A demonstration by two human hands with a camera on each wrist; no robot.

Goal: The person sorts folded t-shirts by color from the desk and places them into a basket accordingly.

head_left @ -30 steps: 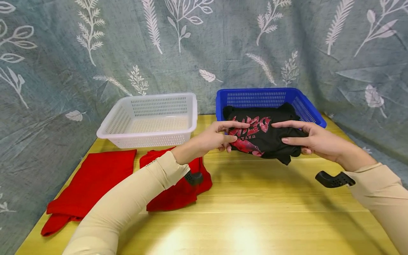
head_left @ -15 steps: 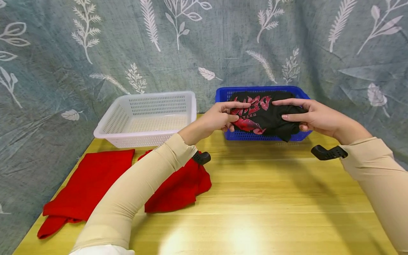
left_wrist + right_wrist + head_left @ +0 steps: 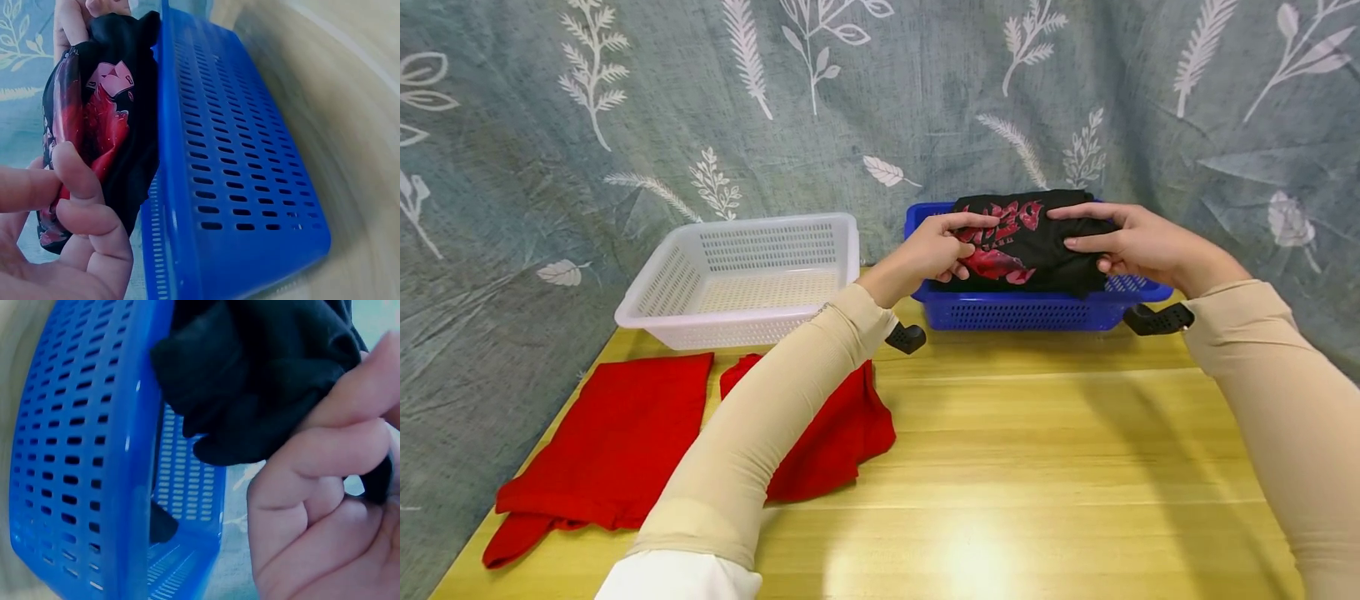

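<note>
A folded black shirt (image 3: 1037,242) with a red and pink print is held above the blue basket (image 3: 1022,312). My left hand (image 3: 932,250) grips its left end, fingers curled round the cloth in the left wrist view. The right hand (image 3: 1138,242) grips the other end, and the right wrist view shows fingers curled at the black cloth (image 3: 250,381). Loose folds hang at the basket's rim (image 3: 134,425); whether they touch it, I cannot tell. Inside the basket, a bit of black cloth (image 3: 162,524) shows low down. The shirt hides most of the inside.
A white basket (image 3: 737,321) stands on the wooden table (image 3: 1015,467), left of the blue one. Two red folded garments lie in front: one red garment (image 3: 617,442) at the left edge, another red garment (image 3: 850,433) partly behind my left sleeve. A patterned curtain (image 3: 850,108) hangs behind.
Both hands have carried the black shirt up and away from me, from the blue basket's near side to over it. The red garments and the white basket stay in place.
</note>
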